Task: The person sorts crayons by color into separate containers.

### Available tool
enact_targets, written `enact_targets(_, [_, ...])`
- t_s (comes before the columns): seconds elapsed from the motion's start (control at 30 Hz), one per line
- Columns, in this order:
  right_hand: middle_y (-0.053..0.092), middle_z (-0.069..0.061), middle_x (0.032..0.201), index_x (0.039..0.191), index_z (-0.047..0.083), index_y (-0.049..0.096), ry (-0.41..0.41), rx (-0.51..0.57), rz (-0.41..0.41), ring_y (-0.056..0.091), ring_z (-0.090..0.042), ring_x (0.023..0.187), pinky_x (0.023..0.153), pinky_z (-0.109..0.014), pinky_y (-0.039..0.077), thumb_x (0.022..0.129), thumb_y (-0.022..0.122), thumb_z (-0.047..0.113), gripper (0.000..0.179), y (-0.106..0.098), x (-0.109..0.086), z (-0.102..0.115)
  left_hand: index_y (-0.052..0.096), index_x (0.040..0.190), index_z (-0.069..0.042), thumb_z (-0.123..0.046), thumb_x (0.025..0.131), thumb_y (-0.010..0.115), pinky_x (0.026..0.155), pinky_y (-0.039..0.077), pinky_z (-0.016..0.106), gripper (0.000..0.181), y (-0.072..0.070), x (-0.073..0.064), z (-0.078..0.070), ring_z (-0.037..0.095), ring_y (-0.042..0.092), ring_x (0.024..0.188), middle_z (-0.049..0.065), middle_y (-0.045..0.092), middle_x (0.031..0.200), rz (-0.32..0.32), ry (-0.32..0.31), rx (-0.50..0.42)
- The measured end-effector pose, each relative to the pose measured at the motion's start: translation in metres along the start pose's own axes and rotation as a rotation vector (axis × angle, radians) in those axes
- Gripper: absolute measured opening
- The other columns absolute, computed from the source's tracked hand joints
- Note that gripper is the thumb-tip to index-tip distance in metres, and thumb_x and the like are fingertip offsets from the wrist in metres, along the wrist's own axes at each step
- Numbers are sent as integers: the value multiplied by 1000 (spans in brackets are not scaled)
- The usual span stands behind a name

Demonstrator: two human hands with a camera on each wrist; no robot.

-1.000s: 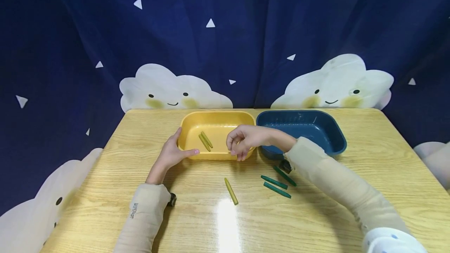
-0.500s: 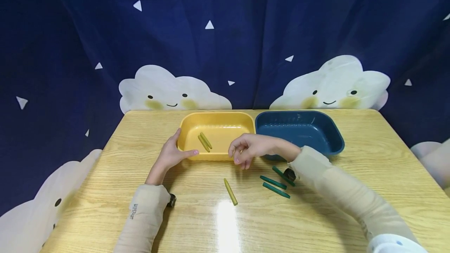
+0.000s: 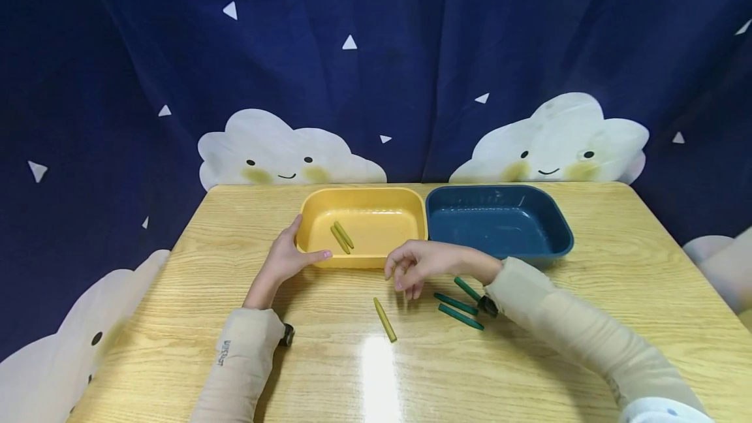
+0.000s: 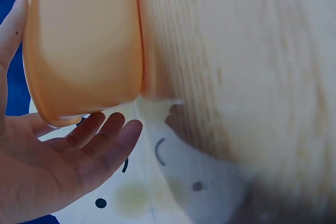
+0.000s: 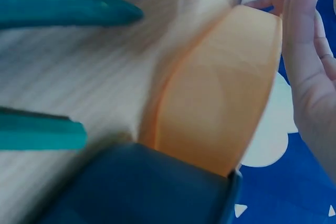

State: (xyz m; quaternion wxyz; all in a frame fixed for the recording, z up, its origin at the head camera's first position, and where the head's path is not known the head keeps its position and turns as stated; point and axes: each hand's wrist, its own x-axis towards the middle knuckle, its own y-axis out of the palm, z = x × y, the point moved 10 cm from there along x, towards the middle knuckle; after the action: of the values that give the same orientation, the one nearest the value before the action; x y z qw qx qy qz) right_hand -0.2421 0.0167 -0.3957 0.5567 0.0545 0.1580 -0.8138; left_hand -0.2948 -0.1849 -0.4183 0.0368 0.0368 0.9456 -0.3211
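Observation:
My left hand [image 3: 286, 258] rests at the front left corner of a yellow plastic bin [image 3: 317, 261]; its thumb lies along the front rim and its fingers extend beside the left wall. Two yellow crayons [image 3: 339, 238] lie inside. My right hand [image 3: 427, 262] hovers just in front of the bin's right end, fingers loosely bent downward, with nothing seen in them. A single yellow crayon [image 3: 384, 320] lies on the table below and left of that hand. Three green crayons [image 3: 461, 316] lie to its right, one partly hidden by the wrist. The right wrist view shows green crayons [image 5: 63, 6] close up.
Against the yellow bin's right side stands a dark blue bin [image 3: 499, 224], with no crayons visible inside. Both stand near the back edge of the wooden table [image 3: 329, 371]. Behind hangs a navy curtain [image 3: 399, 70] with clouds and white triangles.
My right hand has moved from over the yellow bin's front rim toward me, down over the table. My left hand stays at the bin's corner. The crayons lie as before.

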Motion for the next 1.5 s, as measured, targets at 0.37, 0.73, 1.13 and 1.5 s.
enact_targets(0.37, [63, -28, 85, 116, -7, 44, 90, 46, -15, 63, -40, 70, 62, -46, 54, 82, 62, -2, 39, 23, 4, -27, 8, 145, -1, -35, 69, 79, 106, 22, 47, 110, 0, 0, 0, 38, 19, 132, 26, 15, 146, 1, 2, -4])
enact_targets(0.73, [64, -20, 74, 131, 3, 35, 148, 109, -89, 60, -22, 58, 55, -35, 53, 78, 69, 1, 64, 32, 5, -42, 8, 145, 0, -34, 70, 79, 106, 21, 47, 109, -1, -1, -2, 39, 18, 132, 27, 16, 146, -2, 16, 13])
enact_targets(1.13, [58, -8, 57, 136, 6, 34, 149, -51, -138, 53, -17, 48, 45, -28, 47, 70, 78, 7, 79, 37, 9, -48, 8, 145, -1, -34, 70, 79, 106, 21, 47, 109, -1, -1, 0, 38, 18, 132, 26, 16, 146, -4, 3, 13])
enact_targets(1.5, [52, 1, 52, 126, 5, 46, 65, -452, -192, 46, -9, 38, 47, -22, 46, 65, 83, 14, 72, 38, 13, -37, 8, 145, -1, -34, 69, 79, 106, 22, 47, 109, 0, -1, -1, 38, 19, 132, 26, 16, 146, -1, 8, -3])
